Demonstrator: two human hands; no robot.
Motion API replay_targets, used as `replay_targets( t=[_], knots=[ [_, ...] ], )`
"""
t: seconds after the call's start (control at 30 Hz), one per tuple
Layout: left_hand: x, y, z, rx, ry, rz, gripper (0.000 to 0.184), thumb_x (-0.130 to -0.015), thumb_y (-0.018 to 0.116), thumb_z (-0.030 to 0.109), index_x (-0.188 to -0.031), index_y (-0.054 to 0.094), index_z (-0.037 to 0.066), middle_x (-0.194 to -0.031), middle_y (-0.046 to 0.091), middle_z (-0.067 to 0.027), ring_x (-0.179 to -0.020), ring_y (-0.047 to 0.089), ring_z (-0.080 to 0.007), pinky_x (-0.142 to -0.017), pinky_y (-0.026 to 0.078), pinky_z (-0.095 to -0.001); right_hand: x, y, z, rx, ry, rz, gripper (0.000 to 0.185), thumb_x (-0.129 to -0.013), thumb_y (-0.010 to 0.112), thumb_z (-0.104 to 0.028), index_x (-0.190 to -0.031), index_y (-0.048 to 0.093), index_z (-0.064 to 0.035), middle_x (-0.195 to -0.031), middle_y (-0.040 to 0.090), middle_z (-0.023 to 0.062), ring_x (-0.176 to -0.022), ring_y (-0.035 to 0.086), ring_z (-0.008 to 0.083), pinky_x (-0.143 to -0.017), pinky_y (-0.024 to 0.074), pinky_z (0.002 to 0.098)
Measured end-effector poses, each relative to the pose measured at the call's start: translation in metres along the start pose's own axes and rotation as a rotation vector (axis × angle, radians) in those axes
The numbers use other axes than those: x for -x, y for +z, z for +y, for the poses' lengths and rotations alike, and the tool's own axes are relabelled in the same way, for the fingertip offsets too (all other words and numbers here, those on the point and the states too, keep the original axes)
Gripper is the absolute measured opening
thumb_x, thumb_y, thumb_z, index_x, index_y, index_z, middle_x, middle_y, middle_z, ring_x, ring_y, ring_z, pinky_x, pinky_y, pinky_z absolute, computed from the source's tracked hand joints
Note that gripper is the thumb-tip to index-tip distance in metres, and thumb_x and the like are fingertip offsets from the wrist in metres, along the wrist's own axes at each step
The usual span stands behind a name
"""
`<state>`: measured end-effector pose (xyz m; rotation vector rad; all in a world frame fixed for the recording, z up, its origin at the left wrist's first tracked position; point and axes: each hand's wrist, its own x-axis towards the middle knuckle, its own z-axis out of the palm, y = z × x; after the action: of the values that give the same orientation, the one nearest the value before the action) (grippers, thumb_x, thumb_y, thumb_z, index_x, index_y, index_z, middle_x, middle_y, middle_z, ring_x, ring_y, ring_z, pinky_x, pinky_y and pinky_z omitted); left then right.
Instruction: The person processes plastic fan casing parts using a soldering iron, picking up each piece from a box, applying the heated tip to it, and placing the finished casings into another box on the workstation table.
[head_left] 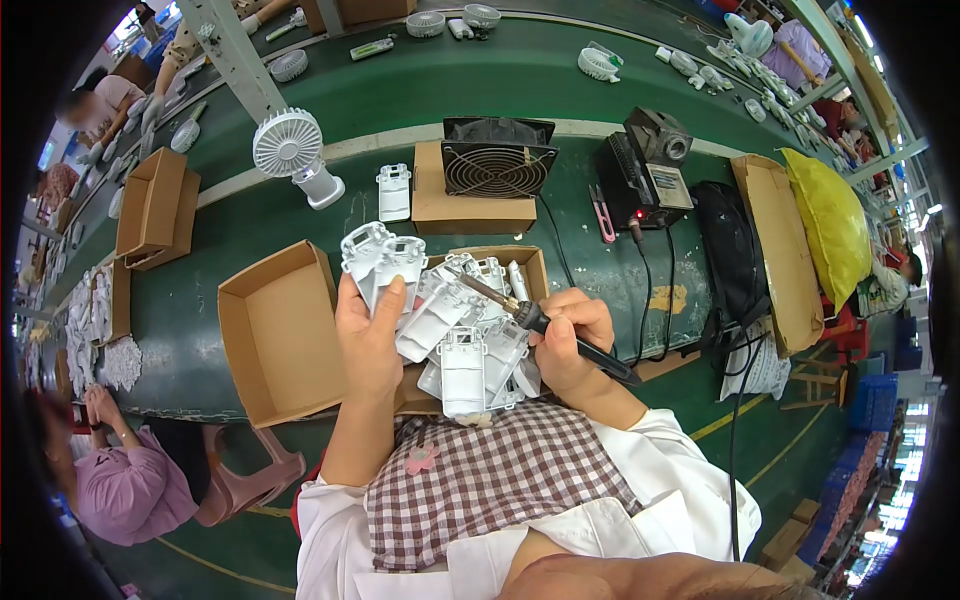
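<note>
My left hand (372, 335) grips a couple of white plastic housings (380, 262), fanned out above the fingers. In my right hand (573, 345) is a soldering iron (535, 318), its black handle in the fist and its metal tip slanting up and left over the parts. Below both hands a cardboard box (530, 262) holds a heap of similar white housings (463, 372). To the left stands a second cardboard box (278, 330) with its bare inside showing. Whether the iron's tip touches a housing, I cannot tell.
Behind the parts, a black fan (499, 160) rests on a carton (470, 214). A soldering station (650, 180) with a lit red lamp stands right, beside pink-handled tweezers (602, 215). A white handheld fan (297, 155) stands back left. A black bag (735, 250) lies right; a co-worker (140, 480) sits left.
</note>
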<state>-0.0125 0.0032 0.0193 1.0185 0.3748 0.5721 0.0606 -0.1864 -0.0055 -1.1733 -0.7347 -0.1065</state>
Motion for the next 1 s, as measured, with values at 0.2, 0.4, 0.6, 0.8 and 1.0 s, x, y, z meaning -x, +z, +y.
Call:
replay_targets(
  t=[0.2,0.4,0.6,0.8,1.0],
  knots=[
    [-0.001,0.002,0.002,-0.111,0.013,-0.003,0.025,-0.088,0.056,0.005,-0.111,0.051,-0.001,-0.097,0.062,-0.0066,-0.085,0.058,-0.0103,-0.074,0.048,-0.0247,-0.001,0.003,-0.002,-0.022,0.014,0.000,0.011,-0.085,0.055,-0.002,-0.092,0.046,-0.0026,-0.082,0.055,0.0124,-0.059,0.051,0.0106,-0.053,0.0452,0.0236],
    [0.002,0.008,-0.001,-0.385,0.155,0.059,0.023,-0.086,0.058,0.004,-0.107,0.055,-0.002,-0.095,0.062,-0.0043,-0.084,0.056,-0.0081,-0.076,0.045,-0.0234,-0.004,0.006,-0.008,0.052,0.066,-0.023,0.010,-0.084,0.057,-0.001,-0.089,0.048,-0.0023,-0.080,0.057,0.0110,-0.061,0.052,0.0108,-0.053,0.0445,0.0235],
    [0.005,0.012,-0.001,-0.516,0.207,0.065,0.029,-0.083,0.060,0.004,-0.110,0.054,-0.003,-0.095,0.063,-0.0051,-0.084,0.057,-0.0085,-0.076,0.046,-0.0235,-0.008,0.008,-0.011,0.134,0.088,-0.049,0.011,-0.084,0.061,-0.004,-0.086,0.049,-0.0028,-0.077,0.059,0.0093,-0.062,0.053,0.0115,-0.054,0.0440,0.0242],
    [0.006,0.015,0.000,-0.510,0.205,0.070,0.031,-0.082,0.060,0.003,-0.111,0.053,-0.004,-0.092,0.064,-0.0049,-0.081,0.058,-0.0079,-0.073,0.047,-0.0226,-0.010,0.010,-0.012,0.165,0.092,-0.063,0.011,-0.083,0.062,-0.003,-0.083,0.051,-0.0030,-0.072,0.060,0.0091,-0.059,0.053,0.0123,-0.052,0.0425,0.0241],
    [0.006,0.016,0.000,-0.480,0.193,0.071,0.032,-0.082,0.060,0.003,-0.112,0.053,-0.004,-0.093,0.064,-0.0050,-0.081,0.058,-0.0076,-0.073,0.047,-0.0225,-0.011,0.011,-0.011,0.165,0.093,-0.072,0.012,-0.082,0.062,-0.002,-0.082,0.051,-0.0026,-0.071,0.059,0.0090,-0.057,0.052,0.0115,-0.050,0.0413,0.0238]
  ],
)
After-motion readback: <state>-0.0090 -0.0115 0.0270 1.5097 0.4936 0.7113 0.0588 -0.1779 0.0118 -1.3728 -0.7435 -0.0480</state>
